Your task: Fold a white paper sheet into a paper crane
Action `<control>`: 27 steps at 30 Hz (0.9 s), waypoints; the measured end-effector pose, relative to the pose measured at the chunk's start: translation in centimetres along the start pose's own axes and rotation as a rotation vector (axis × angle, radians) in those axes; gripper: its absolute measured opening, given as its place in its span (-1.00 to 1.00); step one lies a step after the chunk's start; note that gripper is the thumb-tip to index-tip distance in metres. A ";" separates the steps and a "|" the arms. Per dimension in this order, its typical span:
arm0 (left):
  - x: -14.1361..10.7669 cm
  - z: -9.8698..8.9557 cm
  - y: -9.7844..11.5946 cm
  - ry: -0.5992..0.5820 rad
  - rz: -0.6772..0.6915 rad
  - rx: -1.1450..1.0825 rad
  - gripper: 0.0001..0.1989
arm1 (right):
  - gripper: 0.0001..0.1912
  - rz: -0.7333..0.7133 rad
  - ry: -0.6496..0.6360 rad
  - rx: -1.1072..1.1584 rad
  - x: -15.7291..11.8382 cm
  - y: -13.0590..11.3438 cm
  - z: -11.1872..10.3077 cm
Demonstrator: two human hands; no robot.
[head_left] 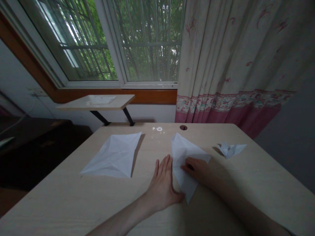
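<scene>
A folded sheet of white paper [180,150] lies on the desk in front of me, roughly kite-shaped with a point toward me. Along its left edge rests my left hand [163,188], fingers stretched out and the thumb touching the paper near its lower point. My right hand [198,170] is on the right part of the same sheet, its fingers curled and pressed together on the surface. Whether those fingertips pinch a layer of paper is hidden. To the left lies a creased white sheet [114,157], its edges slightly raised.
A small folded paper piece [230,150] sits at the right of the wooden desk [81,203]. A raised shelf [113,104] at the back left carries more white paper [102,99]. Near the back edge is a round cable hole [183,127]. Behind hang curtains [221,65] beside a window.
</scene>
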State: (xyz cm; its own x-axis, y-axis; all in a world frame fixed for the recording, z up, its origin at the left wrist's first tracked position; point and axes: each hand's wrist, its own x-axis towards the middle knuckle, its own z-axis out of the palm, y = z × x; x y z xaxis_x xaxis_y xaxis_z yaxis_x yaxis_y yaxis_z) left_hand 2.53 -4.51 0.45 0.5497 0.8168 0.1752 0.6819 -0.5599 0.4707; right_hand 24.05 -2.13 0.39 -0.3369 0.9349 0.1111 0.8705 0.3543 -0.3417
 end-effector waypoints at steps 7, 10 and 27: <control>0.0 0.2 0.7 -0.049 -0.044 0.009 0.31 | -0.70 0.006 0.008 -0.005 0.0 -0.3 -0.2; 0.0 0.1 1.0 -0.064 -0.049 0.010 0.34 | -0.71 0.013 0.013 -0.002 0.0 -0.3 -0.1; 0.1 0.1 0.5 -0.019 -0.007 -0.024 0.42 | -0.69 0.010 0.007 0.023 -0.1 -0.4 -0.6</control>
State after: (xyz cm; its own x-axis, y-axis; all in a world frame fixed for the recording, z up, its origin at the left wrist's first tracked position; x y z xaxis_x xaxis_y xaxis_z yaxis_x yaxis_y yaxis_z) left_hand 3.00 -4.78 0.59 0.5541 0.8177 0.1560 0.6739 -0.5506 0.4927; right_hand 23.91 -2.34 1.05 -0.3257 0.9385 0.1144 0.8653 0.3447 -0.3639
